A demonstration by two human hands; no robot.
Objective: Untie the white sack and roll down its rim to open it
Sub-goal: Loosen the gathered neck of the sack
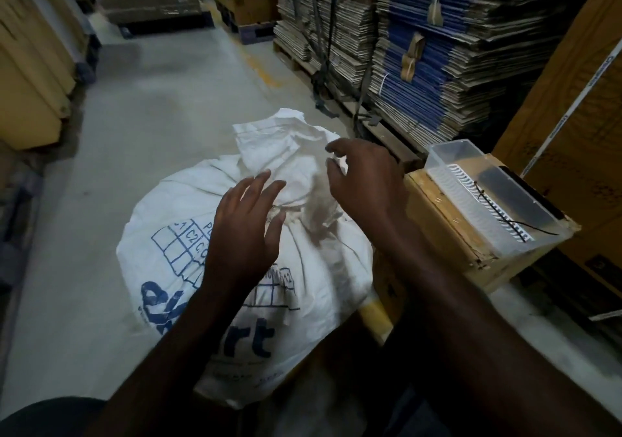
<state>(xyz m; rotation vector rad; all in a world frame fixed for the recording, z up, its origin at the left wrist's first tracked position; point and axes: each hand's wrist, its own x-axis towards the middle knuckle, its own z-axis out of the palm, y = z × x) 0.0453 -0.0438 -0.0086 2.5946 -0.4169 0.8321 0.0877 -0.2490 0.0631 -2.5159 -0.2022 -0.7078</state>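
The white sack bulges, blue-printed, its neck bunched and tied. My left hand and right hand hover over that neck, fingers spread, holding nothing.

open hands over tied white sack
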